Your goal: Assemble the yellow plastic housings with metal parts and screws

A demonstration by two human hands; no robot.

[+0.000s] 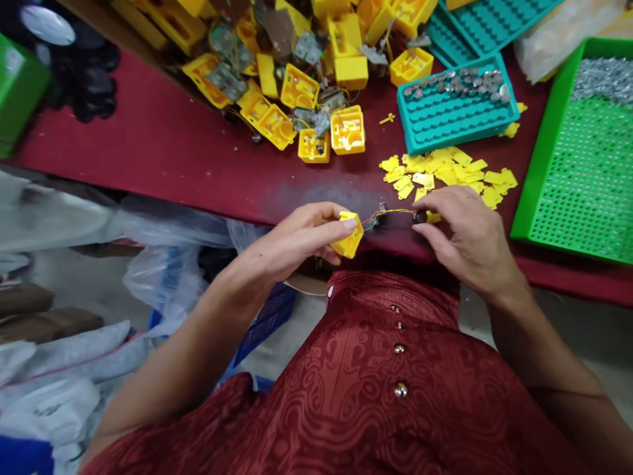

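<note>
My left hand (314, 232) is closed on a small yellow plastic housing (349, 236), thumb over its upper side, at the table's front edge. Thin coloured wires (395, 210) run from the housing past a small dark component (381, 210) toward my right hand (465, 234). Between the right thumb and forefinger sits a small round dark part (420, 216) at the wires' end; its exact kind is not clear. Just behind the right fingers lies a spread of flat yellow plastic pieces (448, 168).
Yellow housings with wires and grey parts (297, 86) are heaped at the back. A teal ridged tray (450, 125) holds round metal discs. On the right stands a green perforated tray (583, 171) with small metal pieces. Black objects (89, 79) lie at the far left.
</note>
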